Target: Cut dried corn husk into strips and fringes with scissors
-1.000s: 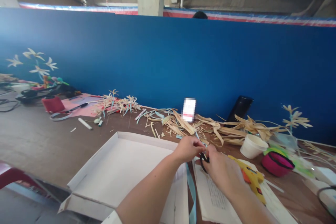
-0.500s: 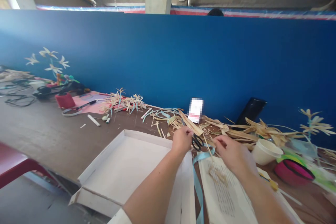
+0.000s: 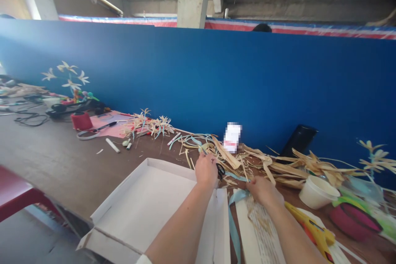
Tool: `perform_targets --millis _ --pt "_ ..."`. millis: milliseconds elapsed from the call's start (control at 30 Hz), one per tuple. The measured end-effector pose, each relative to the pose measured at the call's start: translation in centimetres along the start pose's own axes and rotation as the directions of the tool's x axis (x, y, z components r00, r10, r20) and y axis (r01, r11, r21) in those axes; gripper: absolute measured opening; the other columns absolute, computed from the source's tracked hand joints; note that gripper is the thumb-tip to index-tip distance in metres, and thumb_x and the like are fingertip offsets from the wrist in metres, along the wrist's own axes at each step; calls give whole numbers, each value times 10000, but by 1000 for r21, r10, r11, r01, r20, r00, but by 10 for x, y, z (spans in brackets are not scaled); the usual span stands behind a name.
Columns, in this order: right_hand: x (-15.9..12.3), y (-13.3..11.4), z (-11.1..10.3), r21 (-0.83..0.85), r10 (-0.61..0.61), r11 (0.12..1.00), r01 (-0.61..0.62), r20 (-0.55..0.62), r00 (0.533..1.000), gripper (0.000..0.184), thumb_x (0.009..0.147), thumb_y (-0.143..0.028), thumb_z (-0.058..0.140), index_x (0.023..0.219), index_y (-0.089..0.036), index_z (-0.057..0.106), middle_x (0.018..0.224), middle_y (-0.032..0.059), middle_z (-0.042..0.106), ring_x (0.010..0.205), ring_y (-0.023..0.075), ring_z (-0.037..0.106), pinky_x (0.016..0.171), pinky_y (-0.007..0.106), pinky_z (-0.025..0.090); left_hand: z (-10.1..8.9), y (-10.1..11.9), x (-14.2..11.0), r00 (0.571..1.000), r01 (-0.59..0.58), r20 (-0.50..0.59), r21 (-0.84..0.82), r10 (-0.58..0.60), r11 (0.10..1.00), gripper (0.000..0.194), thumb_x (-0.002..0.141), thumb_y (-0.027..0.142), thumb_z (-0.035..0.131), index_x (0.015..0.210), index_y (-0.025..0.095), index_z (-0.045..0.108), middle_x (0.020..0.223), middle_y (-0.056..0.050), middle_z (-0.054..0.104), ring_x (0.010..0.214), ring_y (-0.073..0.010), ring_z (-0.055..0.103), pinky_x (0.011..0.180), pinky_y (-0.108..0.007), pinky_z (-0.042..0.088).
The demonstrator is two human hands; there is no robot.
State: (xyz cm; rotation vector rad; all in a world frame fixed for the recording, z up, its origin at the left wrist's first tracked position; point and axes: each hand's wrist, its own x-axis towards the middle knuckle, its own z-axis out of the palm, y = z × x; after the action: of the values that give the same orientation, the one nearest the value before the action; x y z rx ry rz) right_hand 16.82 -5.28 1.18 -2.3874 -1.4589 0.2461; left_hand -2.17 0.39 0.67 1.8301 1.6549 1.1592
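Observation:
My left hand (image 3: 206, 170) is closed around a pair of scissors, over the far right corner of the white box lid (image 3: 148, 210). The black scissor handles (image 3: 220, 170) stick out on the hand's right side. To the right, my right hand (image 3: 264, 189) has its fingers pinched together at a light blue ribbon (image 3: 235, 231). That ribbon runs left from the fingertips and also hangs down between the lid and the printed papers (image 3: 266, 231). Dried, straw-coloured leaf strips (image 3: 227, 152) lie just beyond both hands.
A yellow glue gun (image 3: 312, 231) lies by my right forearm, near a white paper cup (image 3: 318, 192) and a pink-and-black round item (image 3: 355, 219). Straw flowers (image 3: 161, 126), a blurred-out phone-like object (image 3: 232, 137) and a black object (image 3: 298, 140) line the blue partition (image 3: 192, 78).
The scissors have gone from my right hand to my left, which has moved left with them. My right hand moved right, apart from the left, and now pinches the ribbon.

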Motion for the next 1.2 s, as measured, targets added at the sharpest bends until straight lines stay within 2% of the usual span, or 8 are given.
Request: perform_targets --millis 133,200,400,500,600,800,967,1200 --pt "-2 7 -9 164 -5 986 15 -59 998 198 706 -354 537 601 -224 643 602 50 642 644 237 618 597 346 420 -4 1 1 987 -25 -162 -5 24 1000 147 768 200 536 759 199 683 1270 -96 481 1215 -254 372 971 -350 299" --pt "-4 9 -12 269 -9 962 36 -100 995 199 718 -367 530 623 -227 633 604 45 646 645 236 619 605 343 427 -4 2 0 989 -56 -139 -68 46 996 154 780 222 530 760 214 682 1176 -74 556 1110 -223 467 921 -326 345" --pt "-13 2 -7 674 -40 723 151 -177 983 251 764 -396 523 911 -194 548 794 79 693 735 219 659 648 318 495 15 11 -7 962 115 273 -454 15 884 154 756 299 563 804 209 679 595 11 588 558 -120 541 583 -235 418" --pt "-17 -2 -6 806 -31 558 199 -219 975 407 734 -398 581 1071 -193 479 893 69 684 772 202 659 693 311 510 22 16 -10 895 292 447 -576 -5 763 174 733 310 596 818 176 667 527 32 536 436 -88 467 462 -213 379" --pt "-22 -3 -8 868 12 448 215 -246 969 368 708 -365 596 1030 -209 512 891 31 659 755 169 634 667 273 499 24 19 -11 871 349 491 -647 21 678 177 719 306 629 779 143 660 559 18 561 450 -81 485 440 -202 384" --pt "-39 -6 -5 906 76 418 72 -113 991 279 687 -321 577 909 -179 670 754 13 640 478 94 444 397 216 343 23 24 -16 789 468 609 -682 82 563 170 713 224 657 848 120 658 685 -14 636 573 -92 581 584 -236 500" --pt "-49 -9 4 918 26 397 18 -31 999 364 704 -466 613 916 -183 698 608 -22 555 429 80 346 362 217 237 21 28 -20 763 470 638 -660 106 586 217 675 280 700 787 102 647 629 -26 631 543 -90 578 575 -232 500" --pt "-52 -11 9 965 -85 255 -58 81 993 494 704 -439 655 1137 -220 560 591 -54 546 418 65 364 378 187 212 16 28 -23 731 483 673 -625 111 613 352 625 411 718 766 111 599 683 -40 642 596 -104 593 530 -208 475"
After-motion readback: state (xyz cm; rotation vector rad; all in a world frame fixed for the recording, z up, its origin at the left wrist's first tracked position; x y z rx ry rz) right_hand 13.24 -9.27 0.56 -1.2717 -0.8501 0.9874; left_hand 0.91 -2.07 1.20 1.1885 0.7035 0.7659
